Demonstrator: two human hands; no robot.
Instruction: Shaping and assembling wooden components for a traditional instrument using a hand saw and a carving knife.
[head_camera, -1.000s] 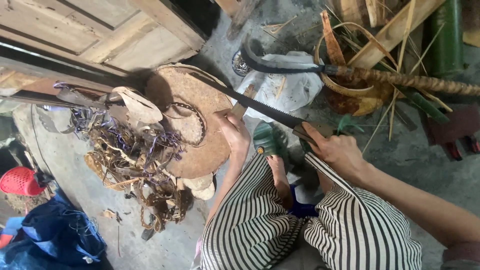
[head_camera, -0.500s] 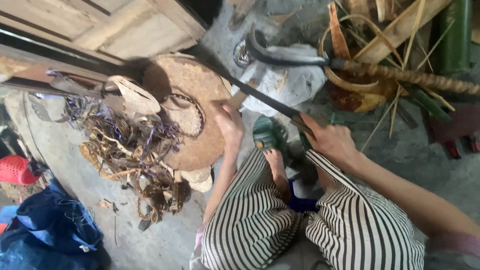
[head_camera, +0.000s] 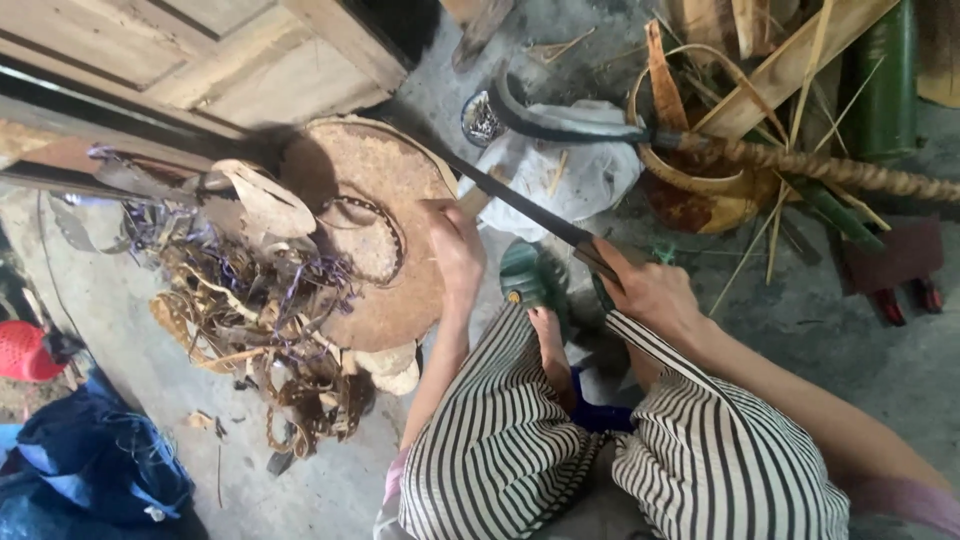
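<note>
- Wooden round block (head_camera: 385, 215) is lying on the floor with a pile of bark scraps (head_camera: 250, 310) beside it
- right hand (head_camera: 650, 290) is clenching the handle of a long dark blade (head_camera: 510, 195), which is slanting across the block
- left hand (head_camera: 455, 245) is pressing on the block's edge, fingers closed on a small piece under the blade
- green sandal (head_camera: 530, 280) is sitting between both hands

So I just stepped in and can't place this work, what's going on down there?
A person in striped trousers sits low over a round wooden chopping block. The right hand grips the handle end of a long dark blade that lies slanted across the block's edge. The left hand rests on the block, at the blade. A heap of curled brown and purple shavings lies on the block's far side and the floor.
</note>
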